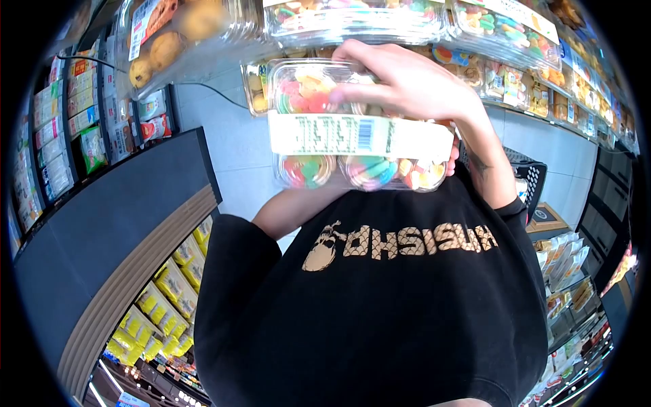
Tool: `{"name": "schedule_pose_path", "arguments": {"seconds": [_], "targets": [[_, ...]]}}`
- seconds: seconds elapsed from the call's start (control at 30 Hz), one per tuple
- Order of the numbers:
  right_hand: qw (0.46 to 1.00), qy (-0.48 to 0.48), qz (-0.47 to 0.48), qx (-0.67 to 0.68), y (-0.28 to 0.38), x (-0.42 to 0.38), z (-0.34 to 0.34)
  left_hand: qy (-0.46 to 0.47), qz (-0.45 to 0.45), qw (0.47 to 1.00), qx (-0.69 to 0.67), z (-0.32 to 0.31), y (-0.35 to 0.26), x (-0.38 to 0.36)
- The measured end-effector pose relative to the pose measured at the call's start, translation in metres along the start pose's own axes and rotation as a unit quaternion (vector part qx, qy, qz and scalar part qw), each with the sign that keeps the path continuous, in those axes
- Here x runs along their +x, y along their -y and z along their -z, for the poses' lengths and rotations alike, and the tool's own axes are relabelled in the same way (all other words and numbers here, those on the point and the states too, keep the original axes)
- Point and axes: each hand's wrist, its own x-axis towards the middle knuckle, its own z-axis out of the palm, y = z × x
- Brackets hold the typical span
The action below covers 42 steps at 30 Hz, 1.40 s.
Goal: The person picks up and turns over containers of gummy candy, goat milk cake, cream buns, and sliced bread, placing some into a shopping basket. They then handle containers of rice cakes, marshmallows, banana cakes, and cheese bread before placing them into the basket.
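A clear plastic pack of gummy candy (328, 134) is held up in front of my chest. It has rounded compartments of colorful sweets and a white paper band with a printed barcode. My right hand (413, 85) comes over its top edge, thumb across the front and fingers bent at the top. From the left, my left forearm passes behind the pack; the visible fingers of my left hand (452, 157) wrap its right end. Most of that hand is hidden by the pack.
Clear boxes of candy (356, 17) and a box of round baked goods (166, 51) line the display ahead. Packaged snacks (61, 136) fill shelves at left, with yellow packets (159, 298) lower down. A black basket (529, 173) and more bagged goods (563, 261) stand at right.
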Motion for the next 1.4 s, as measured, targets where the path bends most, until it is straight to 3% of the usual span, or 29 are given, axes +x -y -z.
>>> {"name": "schedule_pose_path", "arguments": {"seconds": [0.03,0.07,0.1,0.17,0.27,0.33,0.4,0.43,0.53,0.63,0.73,0.8,0.83,0.9,1.03,1.17,1.3,1.4], "targets": [[0.999,0.023,-0.017,0.033,0.005,-0.005,0.011,-0.012,-0.001,1.000,0.012,-0.003,-0.002,0.001],[0.998,-0.014,0.015,0.054,-0.001,-0.013,0.016,-0.023,-0.002,0.999,0.027,-0.006,-0.005,0.002],[0.985,0.003,-0.040,0.170,-0.001,-0.024,0.025,-0.039,-0.003,0.998,0.042,-0.009,-0.007,0.005],[0.986,-0.090,0.066,0.125,-0.009,-0.045,0.035,-0.091,-0.005,0.991,0.094,-0.021,-0.012,0.008],[0.933,-0.211,0.128,0.262,-0.023,-0.082,0.036,-0.205,-0.013,0.955,0.215,-0.033,-0.019,0.013],[0.893,-0.236,0.222,0.314,-0.041,-0.094,0.043,-0.265,-0.013,0.925,0.272,-0.042,-0.033,0.008],[0.862,-0.196,0.360,0.298,-0.070,-0.095,0.061,-0.249,0.010,0.934,0.255,-0.053,-0.049,0.000],[0.852,-0.194,0.378,0.306,-0.073,-0.096,0.062,-0.206,-0.018,0.949,0.237,-0.067,-0.055,-0.003],[0.849,-0.259,0.288,0.358,-0.072,-0.099,0.056,-0.258,-0.080,0.922,0.277,-0.092,-0.064,-0.016],[0.799,-0.385,0.034,0.461,-0.055,-0.108,0.031,-0.344,-0.171,0.859,0.339,-0.117,-0.076,-0.022],[0.727,-0.429,-0.254,0.473,-0.042,-0.106,0.021,-0.408,-0.276,0.780,0.386,-0.123,-0.093,-0.026],[0.738,-0.377,-0.143,0.541,-0.039,-0.094,0.025,-0.422,-0.320,0.743,0.409,-0.124,-0.102,-0.025],[0.764,-0.276,-0.046,0.582,-0.048,-0.099,0.031,-0.426,-0.333,0.729,0.420,-0.121,-0.106,-0.027],[0.758,-0.314,-0.063,0.568,-0.035,-0.089,0.028,-0.432,-0.358,0.702,0.438,-0.117,-0.109,-0.028],[0.828,-0.346,-0.108,0.428,-0.029,-0.072,0.025,-0.446,-0.329,0.635,0.538,-0.106,-0.115,-0.035],[0.818,-0.372,-0.092,0.428,-0.027,-0.060,0.028,-0.359,-0.337,0.639,0.591,-0.099,-0.114,-0.039],[0.811,-0.406,-0.093,0.411,-0.029,-0.053,0.021,-0.390,-0.354,0.615,0.586,-0.091,-0.110,-0.040],[0.811,-0.414,-0.100,0.401,-0.030,-0.050,0.016,-0.435,-0.311,0.404,0.742,-0.082,-0.110,-0.045]]}}
